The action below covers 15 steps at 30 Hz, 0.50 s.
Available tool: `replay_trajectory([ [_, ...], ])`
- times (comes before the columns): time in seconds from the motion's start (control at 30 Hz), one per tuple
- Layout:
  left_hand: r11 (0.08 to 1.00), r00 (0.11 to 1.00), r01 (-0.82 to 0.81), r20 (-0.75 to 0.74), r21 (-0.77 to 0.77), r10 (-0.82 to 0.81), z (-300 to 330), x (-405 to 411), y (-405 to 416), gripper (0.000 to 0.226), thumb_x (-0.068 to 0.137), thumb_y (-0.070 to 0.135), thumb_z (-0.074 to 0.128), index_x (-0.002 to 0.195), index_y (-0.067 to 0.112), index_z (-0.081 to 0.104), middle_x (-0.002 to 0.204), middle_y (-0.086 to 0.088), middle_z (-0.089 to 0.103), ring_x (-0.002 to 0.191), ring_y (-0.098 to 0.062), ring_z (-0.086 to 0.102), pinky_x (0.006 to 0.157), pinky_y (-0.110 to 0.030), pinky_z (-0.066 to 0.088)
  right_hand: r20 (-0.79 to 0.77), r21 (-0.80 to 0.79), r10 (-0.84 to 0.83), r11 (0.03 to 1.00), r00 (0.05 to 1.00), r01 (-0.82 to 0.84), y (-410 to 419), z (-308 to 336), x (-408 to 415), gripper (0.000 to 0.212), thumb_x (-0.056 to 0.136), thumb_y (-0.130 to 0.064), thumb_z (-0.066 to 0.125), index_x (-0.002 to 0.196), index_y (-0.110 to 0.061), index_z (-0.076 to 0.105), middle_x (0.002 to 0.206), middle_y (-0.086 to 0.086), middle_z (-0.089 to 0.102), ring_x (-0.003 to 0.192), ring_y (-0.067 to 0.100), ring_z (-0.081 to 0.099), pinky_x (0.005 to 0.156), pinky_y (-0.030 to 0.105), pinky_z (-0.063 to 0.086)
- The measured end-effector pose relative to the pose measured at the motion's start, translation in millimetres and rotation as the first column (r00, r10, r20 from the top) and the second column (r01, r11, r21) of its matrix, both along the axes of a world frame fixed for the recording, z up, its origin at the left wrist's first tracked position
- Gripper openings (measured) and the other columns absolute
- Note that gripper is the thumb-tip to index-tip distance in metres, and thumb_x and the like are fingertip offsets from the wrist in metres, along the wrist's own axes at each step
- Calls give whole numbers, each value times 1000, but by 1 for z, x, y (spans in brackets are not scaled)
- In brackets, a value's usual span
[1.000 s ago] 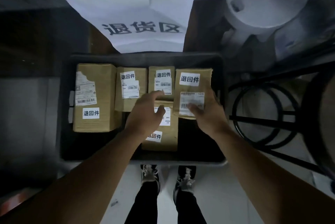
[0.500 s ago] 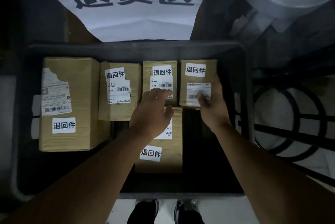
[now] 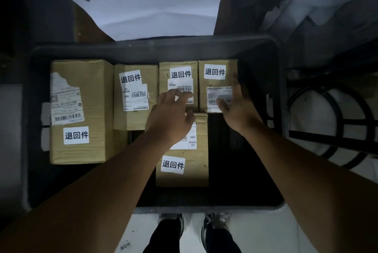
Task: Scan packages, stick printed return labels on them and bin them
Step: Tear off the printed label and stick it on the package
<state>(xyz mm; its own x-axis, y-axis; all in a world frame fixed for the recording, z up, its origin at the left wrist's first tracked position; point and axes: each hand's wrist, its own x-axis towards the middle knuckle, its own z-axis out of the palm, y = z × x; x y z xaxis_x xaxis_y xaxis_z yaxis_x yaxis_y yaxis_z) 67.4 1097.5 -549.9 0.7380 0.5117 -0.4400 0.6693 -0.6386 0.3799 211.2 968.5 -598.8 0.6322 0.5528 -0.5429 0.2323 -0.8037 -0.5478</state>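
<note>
Head view: left hand (image 3: 170, 117), right hand (image 3: 238, 105) loose-fingered over boxes; bin (image 3: 155, 48) front-right floor bare.

A dark bin (image 3: 259, 48) on the pale floor (image 3: 276, 230) holds five labelled cardboard boxes (image 3: 98, 109), four along its far wall.

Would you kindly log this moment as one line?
stage: binning | right hand: on far-right box | left hand: over middle boxes | bin: five labelled boxes
</note>
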Motion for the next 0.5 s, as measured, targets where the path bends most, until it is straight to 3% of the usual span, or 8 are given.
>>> replay_trajectory([
  [0.07, 1000, 999, 6, -37, 13, -5, 16, -1, -6, 52, 96, 33, 52, 147, 28, 39, 150, -1, 36, 141, -23, 27, 106, -44, 40, 117, -74, 30, 997, 993, -21, 1, 19, -5, 75, 97, -40, 54, 156, -29, 9, 157, 11, 25, 135, 37, 41, 102, 52, 47],
  [0.17, 1000, 994, 8, -106, 19, -6, 55, -3, -20, 53, 97, 35, 51, 148, 30, 35, 152, 0, 32, 142, -22, 26, 103, -43, 41, 128, -93, 63, 994, 990, -51, -4, 67, -17, 71, 99, -40, 50, 157, -25, 12, 162, 11, 15, 145, 37, 22, 112, 48, 34],
  [0.3, 997, 990, 24, -140, 78, -13, 143, -6, -45, 55, 97, 35, 51, 148, 27, 34, 151, -4, 35, 139, -25, 32, 101, -44, 41, 142, -27, 97, 995, 985, -94, -32, 166, -35, 58, 99, -39, 46, 151, -21, 30, 154, 7, 32, 139, 31, 34, 109, 46, 38],
  [0.5, 979, 979, 147, -162, 139, -124, 300, -20, -113, 53, 96, 39, 50, 145, 23, 37, 146, -9, 41, 133, -30, 40, 98, -48, 43, 264, -172, 204, 972, 943, -162, -110, 349, -74, 55, 99, -43, 41, 150, -24, 29, 153, 6, 35, 138, 30, 34, 107, 48, 33],
])
